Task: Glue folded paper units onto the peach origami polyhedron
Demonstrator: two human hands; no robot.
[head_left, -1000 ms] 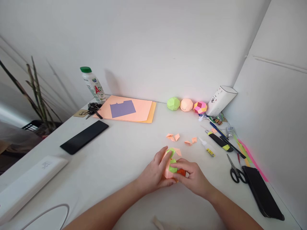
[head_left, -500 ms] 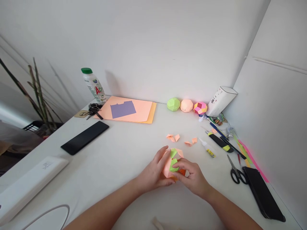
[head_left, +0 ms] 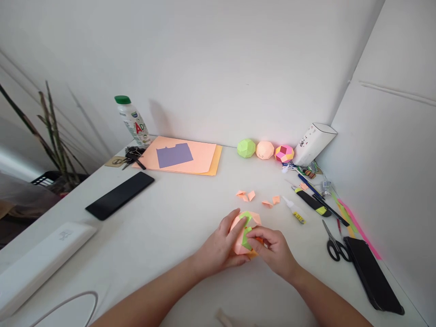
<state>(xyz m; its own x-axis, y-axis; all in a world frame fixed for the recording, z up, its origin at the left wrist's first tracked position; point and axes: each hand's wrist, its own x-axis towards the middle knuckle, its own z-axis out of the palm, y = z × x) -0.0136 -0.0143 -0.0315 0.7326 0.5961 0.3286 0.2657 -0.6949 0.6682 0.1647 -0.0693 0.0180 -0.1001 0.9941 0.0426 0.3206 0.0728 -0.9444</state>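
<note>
Both hands hold a small folded paper ball [head_left: 245,229] of peach, green and orange pieces just above the white table [head_left: 177,218]. My left hand [head_left: 220,245] cups its left side, fingers curled round it. My right hand [head_left: 274,250] pinches a green piece at its right front. A few loose peach paper pieces [head_left: 250,195] lie just beyond the hands, with a small glue tube [head_left: 293,210] to their right.
Three finished paper balls [head_left: 265,150] and a white box [head_left: 313,143] stand by the back wall. Peach sheets [head_left: 184,156], keys, a bottle [head_left: 131,119] and a black phone [head_left: 120,195] lie left. Scissors [head_left: 335,243], pens and another phone [head_left: 373,274] lie right.
The paper ball has been turned a little between the hands; my right fingers have shifted onto the green piece. The arms stay in place.
</note>
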